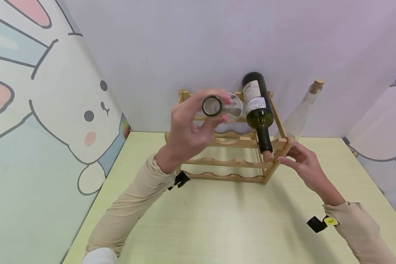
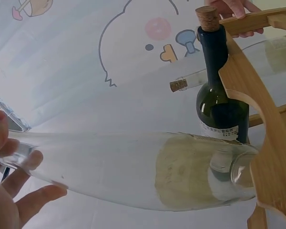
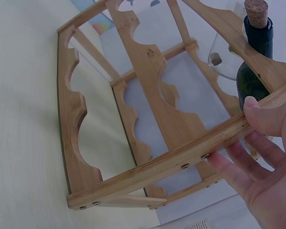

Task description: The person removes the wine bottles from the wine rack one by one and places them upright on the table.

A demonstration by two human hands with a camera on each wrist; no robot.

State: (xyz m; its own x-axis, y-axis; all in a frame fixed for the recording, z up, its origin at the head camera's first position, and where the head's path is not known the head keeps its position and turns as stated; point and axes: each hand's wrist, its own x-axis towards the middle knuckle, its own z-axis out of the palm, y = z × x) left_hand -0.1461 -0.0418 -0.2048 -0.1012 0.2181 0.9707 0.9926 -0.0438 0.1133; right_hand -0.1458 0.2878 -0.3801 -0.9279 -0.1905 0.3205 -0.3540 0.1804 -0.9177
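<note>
My left hand [image 1: 207, 116] grips a clear glass bottle [image 1: 225, 107] by its neck and holds it level over the top tier of a wooden bottle rack [image 1: 232, 163], base towards the wall. The left wrist view shows this bottle [image 2: 133, 167] with its base at the rack's rail [image 2: 271, 124] and my left hand [image 2: 14, 183] around the neck. A dark green wine bottle [image 1: 257, 106] with a cork lies in the top tier, neck forward. My right hand [image 1: 288, 154] pinches the rack's front right corner, thumb on the rail [image 3: 181, 162], fingers [image 3: 229, 171] under it.
A second clear bottle [image 1: 300, 113] with a cork stands tilted behind the rack's right side, near the wall. The rack sits at the back of a pale yellow-green table [image 1: 224, 220]. Walls with cartoon rabbit pictures [image 1: 52, 110] close in on the left and right.
</note>
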